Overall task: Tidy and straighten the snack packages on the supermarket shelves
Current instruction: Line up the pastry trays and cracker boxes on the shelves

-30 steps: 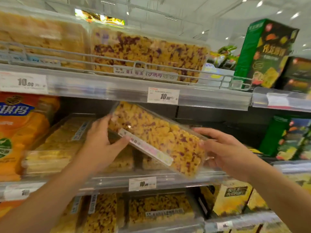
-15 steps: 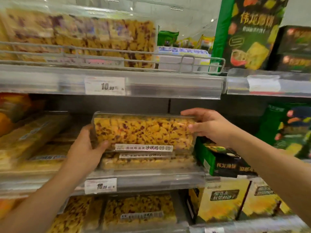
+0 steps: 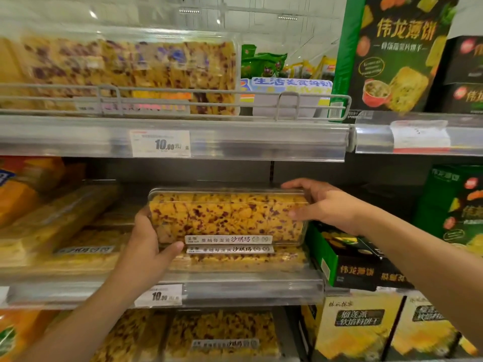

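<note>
1. Facing the middle shelf (image 3: 235, 286), you hold the clear snack tray (image 3: 227, 215) level above a matching tray (image 3: 235, 259). It appears to rest on that tray, labels nearly aligned.
2. Green cracker boxes (image 3: 392, 56) flank the section at right, printed 伟龙薄饼; one green box (image 3: 350, 259) lies tilted just beside the held tray.
3. Your left hand (image 3: 146, 244) grasps the tray's left end, thumb (image 3: 172, 249) under the front corner. Your right hand (image 3: 324, 205) grasps the right end, fingers over the top edge.
4. Handling, as a judgement: the thin plastic shell looks light, smooth and easily flexed, and the pastry inside crumbly. Grip the two short ends and squeeze gently.
5. The tray's label strip (image 3: 228, 239) reads 蔓越莓蛋黄沙琪玛.
6. Price tags (image 3: 160, 143) on both shelf rails read 10.00; the smaller print is illegible.
</note>
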{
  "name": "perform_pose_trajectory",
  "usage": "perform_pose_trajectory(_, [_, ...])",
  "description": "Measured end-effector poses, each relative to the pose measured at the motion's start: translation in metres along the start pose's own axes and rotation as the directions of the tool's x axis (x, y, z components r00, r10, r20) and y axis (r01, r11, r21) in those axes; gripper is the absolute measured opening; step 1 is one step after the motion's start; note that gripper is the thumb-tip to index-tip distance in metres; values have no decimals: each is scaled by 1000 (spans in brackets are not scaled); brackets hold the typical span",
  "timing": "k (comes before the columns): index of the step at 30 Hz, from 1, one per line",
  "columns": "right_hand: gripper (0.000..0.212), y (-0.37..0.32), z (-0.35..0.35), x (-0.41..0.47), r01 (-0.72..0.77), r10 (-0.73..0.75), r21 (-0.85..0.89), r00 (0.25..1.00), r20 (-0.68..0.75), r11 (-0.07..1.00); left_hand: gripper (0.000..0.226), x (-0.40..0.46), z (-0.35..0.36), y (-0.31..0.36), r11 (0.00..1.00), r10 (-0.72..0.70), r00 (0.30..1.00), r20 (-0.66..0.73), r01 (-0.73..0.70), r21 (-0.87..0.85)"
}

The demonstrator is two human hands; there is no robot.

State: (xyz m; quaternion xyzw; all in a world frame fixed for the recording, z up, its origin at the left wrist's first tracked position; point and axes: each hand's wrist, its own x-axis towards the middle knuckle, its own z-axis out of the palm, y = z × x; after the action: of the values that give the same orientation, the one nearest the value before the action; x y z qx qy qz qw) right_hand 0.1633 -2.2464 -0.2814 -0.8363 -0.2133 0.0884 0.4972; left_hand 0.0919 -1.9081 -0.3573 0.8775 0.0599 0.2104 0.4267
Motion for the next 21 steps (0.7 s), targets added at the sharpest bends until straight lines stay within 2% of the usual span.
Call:
perform_pose_trajectory(7, [62, -8, -4, -7, -8, 7, -82, 1000, -13, 997, 79, -2, -3, -6, 998, 46, 999, 0, -46, 45])
perform_pose_trajectory(10, [67, -14, -5, -10, -34, 31, -172, 999, -19, 984, 78, 0, -4, -8, 998, 55, 998, 5, -55, 39])
perform_pose_trajectory(13, [59, -21, -7, -13, -54, 53, -260, 999, -12, 964, 78, 0, -4, -9, 998, 53, 999, -2, -53, 32])
perform_pose_trajectory(21, [53, -20, -5, -20, -78, 69, -294, 997, -41, 953, 81, -2, -2, -8, 996, 39, 999, 16, -41, 82])
